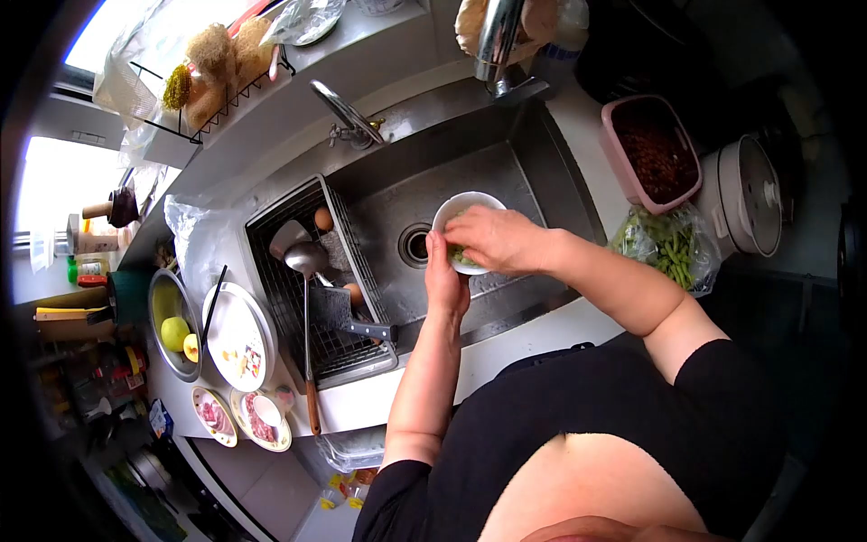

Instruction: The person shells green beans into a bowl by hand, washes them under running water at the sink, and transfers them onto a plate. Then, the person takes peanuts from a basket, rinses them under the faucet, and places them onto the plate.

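"Where were the hands?"

"I had both bare hands together over the stainless-steel sink [433, 185], at a white, round bowl [442, 215]. The bowl was above the basin, just beside the round metal drain [414, 245] in my view. Pale green pieces [461, 256] showed inside it."

"How was the left hand posed?"

"The left hand [447, 282] rose from the lower edge of the view on a steep forearm. It grasped the bowl from the near left side, thumb pointing up along the outer wall. I could not see most of its other fingers."

"And the right?"

"The right hand [495, 242] came in from the right, forearm sloping gently down towards the elbow, back of the hand upward. Its fingers bent down into the bowl, at the green pieces. I couldn't tell whether they were pinching any."

"What lay around them?"

"To the left, a black wire rack [271, 257] sat at the sink's end, bearing a steel ladle [305, 259] with a wooden handle, a black-handled cleaver [334, 305] and brown eggs [323, 218]. To the right, on the counter, I saw a pink plastic tub [620, 155] of dark reddish contents, and next to it a clear plastic bag of green pods [673, 255]. A curved chrome tap [340, 107] stood behind the basin."
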`<state>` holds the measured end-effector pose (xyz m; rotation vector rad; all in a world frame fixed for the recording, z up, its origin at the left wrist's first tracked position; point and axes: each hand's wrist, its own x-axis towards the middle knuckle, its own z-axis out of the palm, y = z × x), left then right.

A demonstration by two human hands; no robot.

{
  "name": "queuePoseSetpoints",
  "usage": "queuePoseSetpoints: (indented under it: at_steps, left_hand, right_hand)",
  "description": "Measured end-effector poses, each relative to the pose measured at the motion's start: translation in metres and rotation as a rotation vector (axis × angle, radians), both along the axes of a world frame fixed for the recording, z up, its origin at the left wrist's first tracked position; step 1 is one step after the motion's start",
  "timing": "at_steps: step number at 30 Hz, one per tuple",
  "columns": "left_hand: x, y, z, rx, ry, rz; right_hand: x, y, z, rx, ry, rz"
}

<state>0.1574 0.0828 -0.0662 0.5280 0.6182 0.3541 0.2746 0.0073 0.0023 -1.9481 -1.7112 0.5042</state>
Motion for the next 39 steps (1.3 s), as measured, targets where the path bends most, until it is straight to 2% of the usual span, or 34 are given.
queuePoseSetpoints:
  at_steps: [3,5,6,9,11,12,14,18,20,26,31,39]
  left_hand:
    - [-0.002,-0.002,0.007,0.019,0.023,-0.031]
    - [-0.004,-0.003,0.005,0.021,0.033,-0.039]
    - [-0.005,-0.003,0.005,0.020,0.043,-0.045]
    - [-0.006,-0.006,0.005,0.005,0.075,-0.021]
    - [-0.007,-0.008,0.009,0.028,0.073,-0.024]
    - [-0.007,-0.008,0.010,0.052,0.071,-0.017]
    - [-0.009,-0.010,0.008,0.028,0.072,-0.027]
    - [-0.014,-0.013,0.015,0.017,0.035,-0.067]
    - [-0.014,-0.015,0.022,0.032,0.036,-0.063]
    - [-0.016,-0.023,0.030,0.051,0.040,-0.090]
    - [-0.016,-0.024,0.031,0.060,0.021,-0.120]
    - [-0.019,-0.028,0.034,0.010,0.018,-0.110]
  right_hand:
    - [-0.001,-0.014,0.001,-0.122,-0.068,0.126]
    - [-0.001,-0.025,0.007,0.082,-0.233,0.122]
    - [-0.001,-0.029,0.015,0.083,-0.232,0.120]
    - [0.000,-0.035,0.032,-0.039,-0.278,0.033]
    - [0.001,-0.035,0.031,-0.290,-0.305,0.198]
    - [-0.001,-0.035,0.025,-0.290,-0.306,0.191]
    - [-0.006,-0.036,0.011,-0.118,-0.263,0.141]
    - [-0.008,-0.037,0.024,-0.117,-0.145,0.099]
    - [-0.006,-0.040,0.028,0.170,0.121,-0.177]
    - [-0.012,-0.040,0.000,0.268,0.060,-0.174]
    - [-0.024,-0.039,-0.011,0.229,0.061,-0.234]
    - [-0.031,-0.050,-0.008,0.227,0.005,-0.228]
